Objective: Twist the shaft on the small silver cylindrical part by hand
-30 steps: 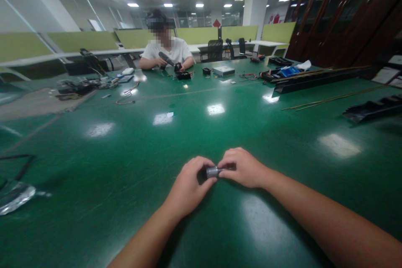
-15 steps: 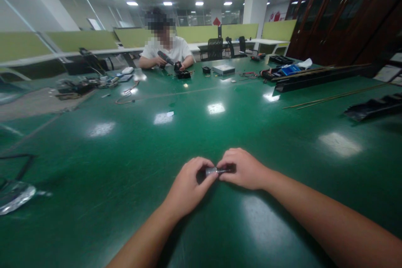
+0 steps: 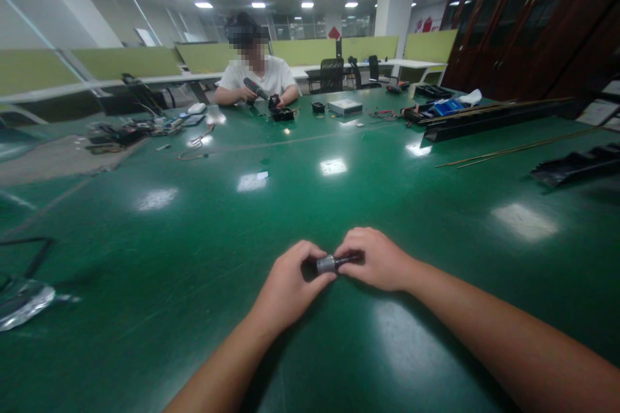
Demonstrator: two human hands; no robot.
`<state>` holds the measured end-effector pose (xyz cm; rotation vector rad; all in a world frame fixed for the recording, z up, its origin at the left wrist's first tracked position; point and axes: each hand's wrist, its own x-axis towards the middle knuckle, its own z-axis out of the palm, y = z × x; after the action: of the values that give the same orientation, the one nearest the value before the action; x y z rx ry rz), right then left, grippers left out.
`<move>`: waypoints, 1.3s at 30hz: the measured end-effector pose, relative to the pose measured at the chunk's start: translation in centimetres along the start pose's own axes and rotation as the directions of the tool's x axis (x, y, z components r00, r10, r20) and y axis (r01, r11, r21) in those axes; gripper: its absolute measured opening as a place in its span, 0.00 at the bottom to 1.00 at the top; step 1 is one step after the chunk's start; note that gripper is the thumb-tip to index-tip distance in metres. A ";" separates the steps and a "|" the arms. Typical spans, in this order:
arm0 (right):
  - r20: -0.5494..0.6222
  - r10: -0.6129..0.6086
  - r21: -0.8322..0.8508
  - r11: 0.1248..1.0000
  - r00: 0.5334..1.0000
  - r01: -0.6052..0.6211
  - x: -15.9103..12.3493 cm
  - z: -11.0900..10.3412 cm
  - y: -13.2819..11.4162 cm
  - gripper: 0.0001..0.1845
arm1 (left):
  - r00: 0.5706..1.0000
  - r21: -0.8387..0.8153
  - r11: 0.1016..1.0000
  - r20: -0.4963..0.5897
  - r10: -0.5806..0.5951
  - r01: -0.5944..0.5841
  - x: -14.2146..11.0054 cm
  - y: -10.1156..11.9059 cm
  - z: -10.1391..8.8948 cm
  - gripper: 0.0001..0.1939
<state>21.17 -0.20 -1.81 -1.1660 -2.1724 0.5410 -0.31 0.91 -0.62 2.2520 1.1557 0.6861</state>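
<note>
A small silver-grey cylinder with a dark, narrower end (image 3: 326,264) is held low over the green table, lying sideways between my hands. My left hand (image 3: 290,277) curls around its left part, thumb on the near side and fingers on the far side. From the right, my right hand (image 3: 380,261) pinches the dark end between thumb and fingers. The left tip of the piece is shadowed inside my left hand, and its exact kind cannot be made out.
Across the green table (image 3: 217,219) sits a person (image 3: 259,77) holding a dark tool. Black channel strips (image 3: 498,119) and thin rods (image 3: 513,150) lie at the right. Loose parts (image 3: 126,132) and a silvery object (image 3: 26,303) are at the left.
My left thumb and fingers have spread slightly apart, showing more of the silver cylinder. My right hand stays almost in place.
</note>
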 end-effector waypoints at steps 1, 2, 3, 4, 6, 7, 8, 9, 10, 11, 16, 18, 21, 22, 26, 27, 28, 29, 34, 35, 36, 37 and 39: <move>0.001 0.000 -0.001 1.000 1.000 0.000 0.0 0.0 0.0 0.06 | 1.000 0.002 1.000 0.001 -0.001 0.001 0.0 0.0 0.0 0.08; 0.002 0.001 -0.003 1.000 1.000 -0.001 0.0 0.0 0.0 0.06 | 1.000 0.004 1.000 0.000 -0.002 0.002 0.0 0.0 0.0 0.09; 0.001 0.002 -0.003 1.000 1.000 -0.002 0.0 0.0 0.0 0.06 | 1.000 0.005 1.000 -0.001 -0.001 0.001 0.0 0.0 0.0 0.08; 0.000 0.004 -0.003 1.000 1.000 -0.005 0.0 0.0 0.0 0.06 | 1.000 0.005 1.000 -0.001 0.001 -0.001 0.0 0.1 0.0 0.08; 0.000 0.009 0.003 1.000 1.000 -0.009 0.0 0.0 0.0 0.05 | 1.000 0.007 1.000 0.003 0.004 -0.004 0.0 0.1 0.0 0.08; 0.000 0.011 0.006 1.000 1.000 -0.011 0.1 0.0 0.0 0.05 | 1.000 0.008 1.000 0.004 0.003 -0.003 0.0 0.1 0.0 0.08; 0.001 0.011 0.007 1.000 1.000 -0.011 0.1 0.0 0.0 0.05 | 1.000 0.010 1.000 0.004 0.002 -0.002 0.0 0.2 0.0 0.08; 0.001 0.012 0.007 1.000 1.000 -0.012 0.1 0.0 0.1 0.05 | 1.000 0.011 1.000 0.002 0.000 0.000 0.0 0.2 0.0 0.08; 0.003 0.011 0.006 1.000 1.000 -0.011 0.1 0.0 0.1 0.05 | 1.000 0.012 1.000 0.000 -0.003 0.003 0.0 0.2 0.0 0.08; 0.005 0.012 0.006 1.000 1.000 -0.012 0.1 0.0 0.1 0.05 | 1.000 0.011 1.000 -0.001 -0.003 0.003 0.0 0.2 0.0 0.08; 0.005 0.025 0.019 1.000 1.000 -0.025 0.1 0.1 0.2 0.05 | 1.000 0.007 1.000 -0.010 0.003 -0.003 0.0 0.1 0.1 0.08; 0.004 0.027 0.023 0.999 1.000 -0.027 0.1 0.0 0.2 0.05 | 1.000 0.011 1.000 -0.011 0.002 -0.002 0.0 0.1 0.1 0.08; 0.009 0.029 0.026 0.999 1.000 -0.030 0.1 -0.2 0.2 0.05 | 1.000 0.012 1.000 -0.011 0.001 -0.001 0.0 0.2 0.0 0.08; 0.011 0.029 0.027 0.999 1.000 -0.030 0.1 -0.3 0.2 0.05 | 1.000 0.013 1.000 -0.011 0.001 0.000 0.0 0.2 0.0 0.08; 0.014 0.032 0.027 0.999 0.999 -0.032 0.0 -0.4 0.1 0.04 | 1.000 0.012 1.000 -0.007 0.001 -0.001 -0.1 0.1 0.1 0.08; 0.014 0.032 0.028 0.999 0.999 -0.033 0.0 -0.5 0.0 0.04 | 1.000 0.010 1.000 -0.006 0.000 0.000 -0.1 0.1 0.1 0.08; 0.013 0.033 0.031 0.999 0.999 -0.033 0.0 -0.5 0.0 0.04 | 1.000 0.009 1.000 -0.005 -0.001 0.001 -0.1 0.1 0.1 0.08; 0.010 0.033 0.033 0.999 0.999 -0.034 0.0 -0.5 0.0 0.04 | 1.000 0.008 1.000 -0.004 -0.004 0.004 -0.1 0.1 0.1 0.08; 0.008 0.030 0.023 0.999 1.000 -0.030 0.0 -0.5 0.0 0.05 | 1.000 0.014 1.000 0.004 -0.012 0.012 0.0 0.1 0.1 0.09; 0.007 0.029 0.021 0.999 1.000 -0.029 0.0 -0.6 0.0 0.05 | 1.000 0.013 1.000 0.003 -0.011 0.011 0.0 0.1 0.1 0.09; 0.007 0.028 0.021 0.999 1.000 -0.028 0.0 -0.6 0.0 0.05 | 1.000 0.010 1.000 0.001 -0.012 0.012 0.0 0.1 0.1 0.09; 0.003 0.028 0.022 0.999 1.000 -0.028 0.0 -0.6 0.0 0.05 | 1.000 0.008 1.000 0.001 -0.011 0.011 0.0 0.1 0.1 0.09; 0.001 0.030 0.027 0.999 1.000 -0.030 -0.1 -0.6 0.0 0.05 | 1.000 0.009 1.000 0.009 -0.014 0.014 0.0 0.1 0.1 0.08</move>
<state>21.61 -0.22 -1.39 -1.1856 -2.1447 0.5817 -0.17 0.78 -0.64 2.2497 1.1718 0.6662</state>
